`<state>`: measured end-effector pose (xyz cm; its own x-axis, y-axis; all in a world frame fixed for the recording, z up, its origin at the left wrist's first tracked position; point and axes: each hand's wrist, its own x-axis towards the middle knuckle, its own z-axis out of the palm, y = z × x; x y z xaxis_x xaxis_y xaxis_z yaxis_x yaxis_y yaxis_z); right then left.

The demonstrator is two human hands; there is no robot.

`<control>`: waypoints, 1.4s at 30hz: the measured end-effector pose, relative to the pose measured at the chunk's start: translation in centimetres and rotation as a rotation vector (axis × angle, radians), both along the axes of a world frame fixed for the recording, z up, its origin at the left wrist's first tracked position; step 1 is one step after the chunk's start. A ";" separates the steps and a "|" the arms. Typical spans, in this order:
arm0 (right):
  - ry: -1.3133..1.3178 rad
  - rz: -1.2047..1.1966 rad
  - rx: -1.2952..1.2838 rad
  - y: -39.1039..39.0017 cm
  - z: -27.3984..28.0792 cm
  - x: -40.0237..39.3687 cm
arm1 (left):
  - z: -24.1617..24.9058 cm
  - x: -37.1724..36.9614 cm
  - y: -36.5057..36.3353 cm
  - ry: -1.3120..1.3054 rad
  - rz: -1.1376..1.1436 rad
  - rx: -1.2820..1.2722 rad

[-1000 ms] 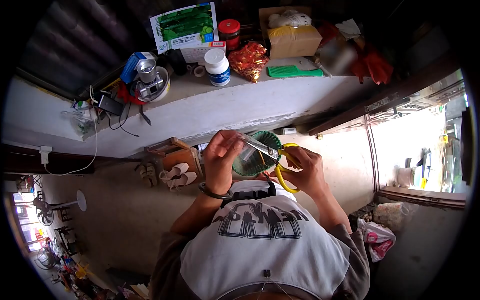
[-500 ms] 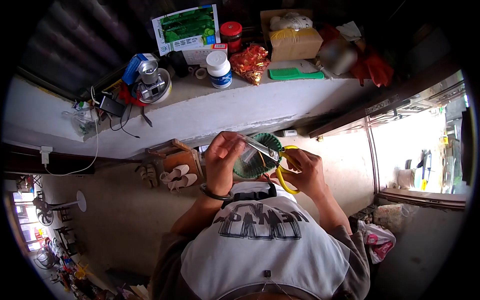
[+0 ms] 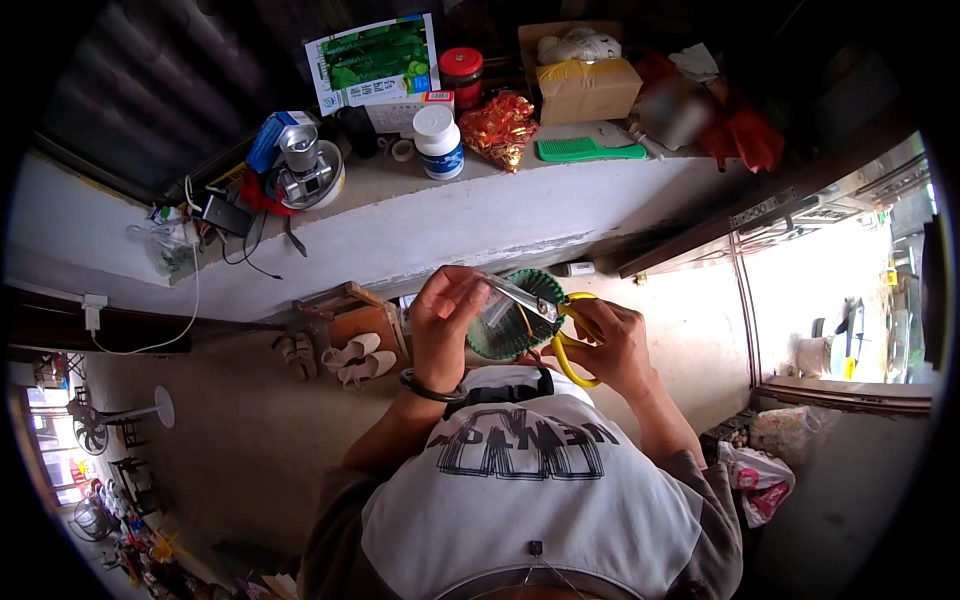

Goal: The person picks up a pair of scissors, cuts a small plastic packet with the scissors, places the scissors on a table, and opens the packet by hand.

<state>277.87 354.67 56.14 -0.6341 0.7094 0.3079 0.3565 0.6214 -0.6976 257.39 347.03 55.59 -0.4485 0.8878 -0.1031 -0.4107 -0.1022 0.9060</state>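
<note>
Yellow-handled scissors (image 3: pixel 574 362) are in my right hand (image 3: pixel 618 348), fingers through the loops. Their metal blades (image 3: pixel 527 300) point left, toward the fingertips of my left hand (image 3: pixel 447 308). Those fingertips pinch a small piece of clear plastic (image 3: pixel 496 312), which hangs down by the blades. Directly below the scissors is a green ribbed basket (image 3: pixel 505 352), close to my body, with an orange-brown strip (image 3: pixel 527 320) showing against its inside. A dark bangle (image 3: pixel 432 388) circles my left wrist.
Along the ledge ahead stand a white bottle (image 3: pixel 438 145), a red-lidded jar (image 3: pixel 461 75), a green comb (image 3: pixel 590 150) and a cardboard box (image 3: pixel 590 90). A wooden stool (image 3: pixel 358 330) and pale sandals (image 3: pixel 358 358) are lower left. A plastic bag (image 3: pixel 756 482) lies at right.
</note>
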 end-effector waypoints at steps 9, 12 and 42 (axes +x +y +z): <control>-0.025 0.002 -0.003 -0.3 0.0 0.3 | -0.5 0.1 -0.3 0.007 0.012 -0.001; -0.034 0.003 -0.009 -0.3 -0.1 0.4 | -0.4 0.2 -0.2 0.002 0.011 0.007; 0.035 -0.101 -0.200 -0.5 -2.4 0.9 | 0.1 0.2 0.3 -0.013 -0.017 -0.018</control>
<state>278.77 354.14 53.76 -0.5485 0.8176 0.1754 0.3835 0.4324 -0.8161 257.55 347.32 55.64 -0.4316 0.8934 -0.1249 -0.4238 -0.0786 0.9023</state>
